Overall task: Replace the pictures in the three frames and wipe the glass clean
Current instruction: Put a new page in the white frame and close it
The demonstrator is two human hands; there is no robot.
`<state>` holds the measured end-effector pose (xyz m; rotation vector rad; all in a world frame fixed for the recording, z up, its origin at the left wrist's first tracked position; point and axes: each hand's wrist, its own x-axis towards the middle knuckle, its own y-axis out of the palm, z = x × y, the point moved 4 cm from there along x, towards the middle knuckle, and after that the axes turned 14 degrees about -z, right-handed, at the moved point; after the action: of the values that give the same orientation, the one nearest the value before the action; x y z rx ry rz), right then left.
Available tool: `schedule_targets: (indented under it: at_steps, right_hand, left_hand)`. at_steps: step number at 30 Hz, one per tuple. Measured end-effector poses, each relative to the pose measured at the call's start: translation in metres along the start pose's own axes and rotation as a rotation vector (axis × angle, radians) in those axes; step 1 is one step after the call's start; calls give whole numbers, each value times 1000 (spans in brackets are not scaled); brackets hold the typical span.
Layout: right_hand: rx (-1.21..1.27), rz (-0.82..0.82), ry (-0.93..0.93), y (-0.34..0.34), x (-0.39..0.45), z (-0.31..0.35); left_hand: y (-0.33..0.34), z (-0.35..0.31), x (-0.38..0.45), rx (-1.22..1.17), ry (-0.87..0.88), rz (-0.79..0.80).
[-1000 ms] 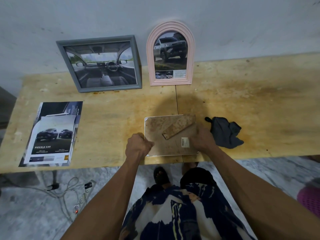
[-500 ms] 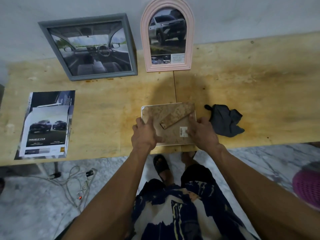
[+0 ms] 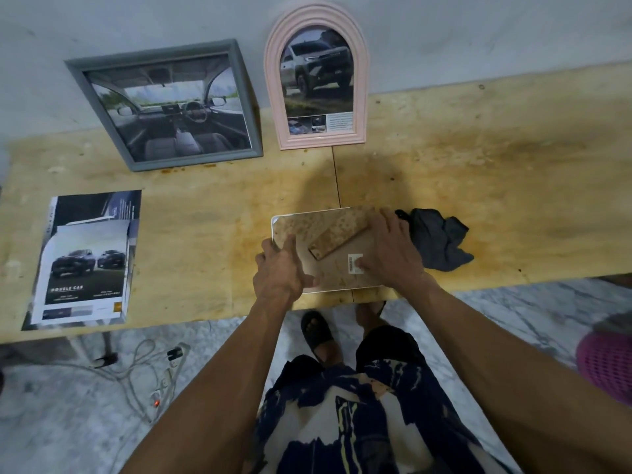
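Nearest us, at the front edge of the counter [image 3: 513, 186], the third frame [image 3: 328, 249] lies face down, its speckled brown backing board up and its stand leg [image 3: 337, 239] folded across it. We read this as the last frame to finish: whether its picture is already swapped, we cannot tell, since the front is hidden.

Our left hand [image 3: 282, 268] lies flat on the near left corner of the backing, fingers straight and pressing, thumb reaching toward the middle. Our right hand [image 3: 388, 249] covers the right side, fingers spread and loosely extended over the far right corner, thumb near the barcode sticker [image 3: 353, 262]. Neither hand grasps anything; both look relaxed and pressing, as if seating or working the backing.

Just beside the frame, on the right, lies the dark cloth [image 3: 439, 239], crumpled. At the left lie the car brochures [image 3: 87, 261], stacked.

Farther back, leaning on the wall, the grey frame [image 3: 164, 104] and the pink arched frame [image 3: 316, 78] each show a car picture, so these two seem done; how clean their glass is we cannot judge.
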<state>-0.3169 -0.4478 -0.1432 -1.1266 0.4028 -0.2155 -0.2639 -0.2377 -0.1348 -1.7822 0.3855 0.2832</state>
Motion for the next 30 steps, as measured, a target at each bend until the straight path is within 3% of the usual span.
schedule_targets:
  at_steps: [4, 20, 30]
  right_hand:
    - [-160, 142, -194, 15, -3, 11]
    - [-251, 195, -184, 21, 0, 12]
    - [-235, -94, -128, 44, -49, 10]
  left_hand:
    - [1, 1, 0, -6, -13, -4]
    - [-1, 0, 1, -7, -23, 5]
    - [2, 4, 3, -9, -21, -3]
